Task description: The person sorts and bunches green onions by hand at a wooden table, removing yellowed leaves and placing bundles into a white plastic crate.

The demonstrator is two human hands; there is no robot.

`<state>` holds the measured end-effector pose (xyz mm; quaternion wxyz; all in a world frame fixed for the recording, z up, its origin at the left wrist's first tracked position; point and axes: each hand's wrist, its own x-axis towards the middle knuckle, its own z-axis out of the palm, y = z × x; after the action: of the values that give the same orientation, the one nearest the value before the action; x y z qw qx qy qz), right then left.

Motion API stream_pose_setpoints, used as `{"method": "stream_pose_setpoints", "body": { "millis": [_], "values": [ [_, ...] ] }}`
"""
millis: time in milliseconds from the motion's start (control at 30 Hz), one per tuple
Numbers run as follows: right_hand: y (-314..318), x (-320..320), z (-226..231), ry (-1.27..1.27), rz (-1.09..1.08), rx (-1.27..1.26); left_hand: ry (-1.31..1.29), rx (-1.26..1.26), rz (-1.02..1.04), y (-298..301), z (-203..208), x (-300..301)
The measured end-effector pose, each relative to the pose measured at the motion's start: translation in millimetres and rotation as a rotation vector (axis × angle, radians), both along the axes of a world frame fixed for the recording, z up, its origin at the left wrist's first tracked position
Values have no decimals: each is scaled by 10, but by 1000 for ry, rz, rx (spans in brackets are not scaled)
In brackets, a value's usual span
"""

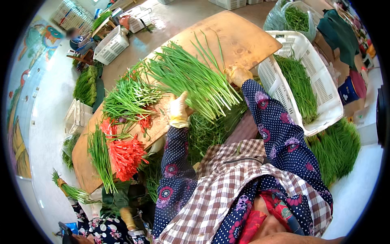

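A wide heap of long green garlic chives point(191, 75) lies across the wooden board point(239, 34), pale cut ends toward me. My left hand point(178, 109), in a pale rubber glove, rests beside the heap's left side at the board's near edge; its fingers are apart and hold nothing I can see. My right hand point(239, 75), also gloved, is at the heap's right, fingers curled at the lower ends of a few separate chive stalks point(212, 51). Its fingertips are partly hidden.
A second chive pile point(132, 95), red ties point(126, 156) and a narrow chive bunch point(101, 158) lie on the board's left. At right stands a white crate point(327, 95) of greens. A co-worker's gloved hand point(128, 218) is at lower left; another person point(79, 42) sits far left.
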<state>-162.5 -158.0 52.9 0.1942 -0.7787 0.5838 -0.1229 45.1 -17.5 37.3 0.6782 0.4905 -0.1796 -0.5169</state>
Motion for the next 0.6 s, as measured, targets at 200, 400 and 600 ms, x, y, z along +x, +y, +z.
{"method": "stream_pose_setpoints", "body": {
  "millis": [200, 400, 600],
  "values": [
    [408, 676, -52, 58, 160, 144, -145, -30, 50, -311, -211, -14],
    [712, 776, -374, -415, 257, 416, -470, 370, 36, -350, -162, -113],
    [1264, 408, -815, -1115, 186, 667, -50, -35, -21, 259, -542, -430]
  ]
}}
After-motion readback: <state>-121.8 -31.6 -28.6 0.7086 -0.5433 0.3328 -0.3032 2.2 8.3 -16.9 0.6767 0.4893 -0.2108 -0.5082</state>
